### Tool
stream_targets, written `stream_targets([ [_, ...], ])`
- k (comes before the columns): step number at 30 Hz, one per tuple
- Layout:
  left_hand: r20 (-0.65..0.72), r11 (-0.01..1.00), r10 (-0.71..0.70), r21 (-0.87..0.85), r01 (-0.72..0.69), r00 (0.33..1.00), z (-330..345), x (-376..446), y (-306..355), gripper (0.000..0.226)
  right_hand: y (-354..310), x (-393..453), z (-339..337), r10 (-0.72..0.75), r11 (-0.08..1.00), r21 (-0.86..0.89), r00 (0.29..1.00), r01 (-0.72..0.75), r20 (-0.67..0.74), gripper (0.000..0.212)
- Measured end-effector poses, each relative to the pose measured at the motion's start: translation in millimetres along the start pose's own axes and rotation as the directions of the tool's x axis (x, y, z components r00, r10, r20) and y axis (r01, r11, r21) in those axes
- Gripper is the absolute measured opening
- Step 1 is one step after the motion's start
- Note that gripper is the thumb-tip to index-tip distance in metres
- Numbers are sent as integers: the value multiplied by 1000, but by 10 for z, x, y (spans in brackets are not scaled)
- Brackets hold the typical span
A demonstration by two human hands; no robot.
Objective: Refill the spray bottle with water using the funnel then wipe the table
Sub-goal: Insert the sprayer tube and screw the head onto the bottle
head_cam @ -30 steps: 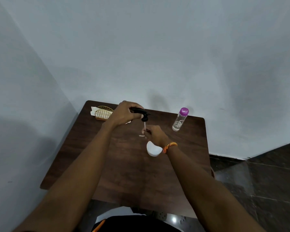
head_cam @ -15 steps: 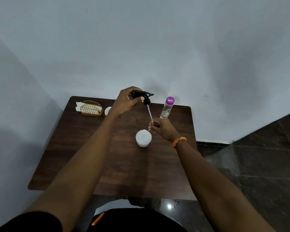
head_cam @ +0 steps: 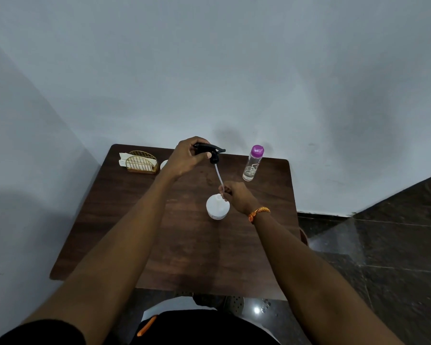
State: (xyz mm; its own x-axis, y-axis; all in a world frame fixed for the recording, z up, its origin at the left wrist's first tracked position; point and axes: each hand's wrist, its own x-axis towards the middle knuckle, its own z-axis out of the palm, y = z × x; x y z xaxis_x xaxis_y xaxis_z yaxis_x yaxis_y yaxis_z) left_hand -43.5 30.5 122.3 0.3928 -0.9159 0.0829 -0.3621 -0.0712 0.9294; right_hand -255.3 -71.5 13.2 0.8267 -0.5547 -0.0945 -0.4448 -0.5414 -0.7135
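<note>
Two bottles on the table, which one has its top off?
The white spray bottle by the right hand: its black trigger head is lifted out in the left hand. The clear bottle keeps its purple cap.

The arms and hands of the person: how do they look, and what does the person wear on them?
Both forearms are bare, with no gloves on the left hand or the right hand. The right wrist carries an orange thread bracelet with a knotted end. A black sleeve covers the left upper arm near the bottom edge. No rings or watch are visible.
</note>
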Motion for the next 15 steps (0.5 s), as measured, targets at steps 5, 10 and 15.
stream_targets([
  [5, 3, 1000, -14, 20, 14, 1000, 20, -46, -117, 22, 14, 45, 66, 31, 995, -97, 999, -27, 33, 10],
  [10, 20, 998, -27, 65, 26, 999, 63, -47, -216, 23, -3, 61, 114, 46, 992, -121, 998, -41, 33, 10],
  [15, 99, 989, -19, 145, 4, 995, 222, -101, -347, 24, 61, 76, 169, 58, 992, -112, 998, -55, 23, 8],
])
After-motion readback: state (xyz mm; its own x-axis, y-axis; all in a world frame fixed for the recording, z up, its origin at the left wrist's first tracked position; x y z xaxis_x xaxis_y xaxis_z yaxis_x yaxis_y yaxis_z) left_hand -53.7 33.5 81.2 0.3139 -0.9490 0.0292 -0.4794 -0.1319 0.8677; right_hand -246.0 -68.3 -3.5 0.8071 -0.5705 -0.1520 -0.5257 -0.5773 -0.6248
